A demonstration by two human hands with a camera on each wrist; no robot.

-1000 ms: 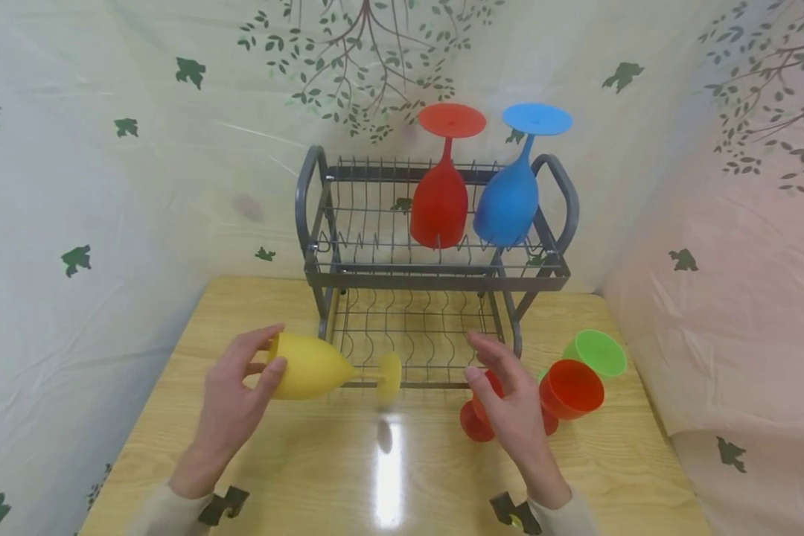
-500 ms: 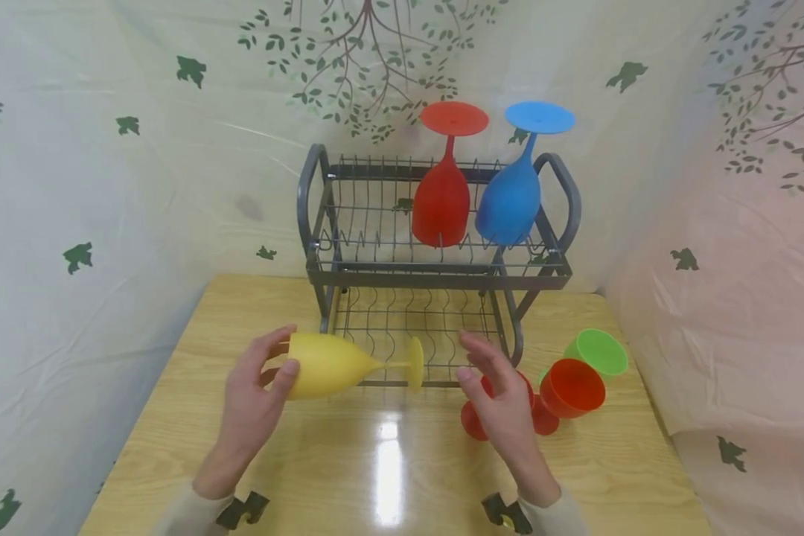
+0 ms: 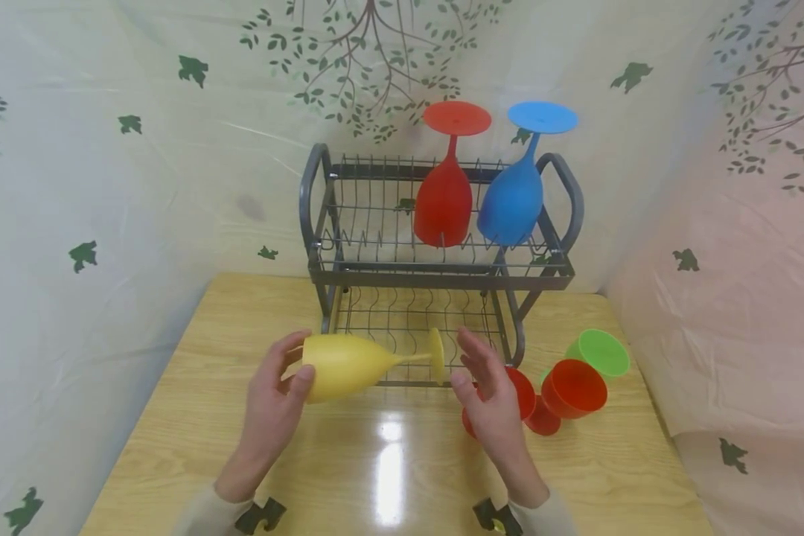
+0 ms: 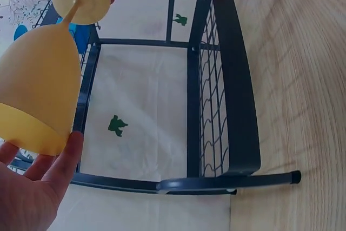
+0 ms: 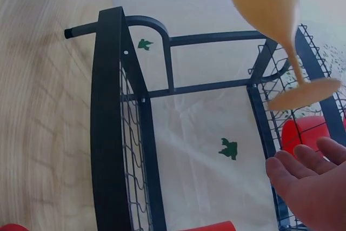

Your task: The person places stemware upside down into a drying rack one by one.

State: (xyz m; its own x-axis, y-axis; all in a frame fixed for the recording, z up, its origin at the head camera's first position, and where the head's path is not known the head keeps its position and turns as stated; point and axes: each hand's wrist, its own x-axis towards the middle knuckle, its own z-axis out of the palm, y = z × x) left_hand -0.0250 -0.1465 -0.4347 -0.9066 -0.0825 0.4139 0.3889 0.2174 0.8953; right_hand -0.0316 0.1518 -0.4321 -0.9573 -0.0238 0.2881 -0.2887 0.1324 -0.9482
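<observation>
My left hand (image 3: 275, 402) grips a yellow plastic wine glass (image 3: 345, 365) by its rim, thumb and fingers on opposite sides of the bowl. The glass lies sideways in the air, its foot pointing right. My right hand (image 3: 499, 413) holds nothing; its fingers are slightly bent beside the foot, with a small gap visible in the right wrist view. Behind both hands stands a dark two-tier dish rack (image 3: 435, 281). On its upper tier, a red wine glass (image 3: 444, 205) and a blue wine glass (image 3: 511, 201) sit upside down, the blue one tilted.
Right of the rack, a red goblet (image 3: 572, 391) and a green goblet (image 3: 599, 351) stand on the wooden table (image 3: 321, 461). Another red goblet (image 3: 524, 391) is partly hidden behind my right hand. Patterned cloth (image 3: 254, 134) hangs behind the rack and along both sides.
My left hand has carried the yellow wine glass to the right, bringing its foot close to my right hand. The right hand has shifted slightly left. The glasses on the rack stay put.
</observation>
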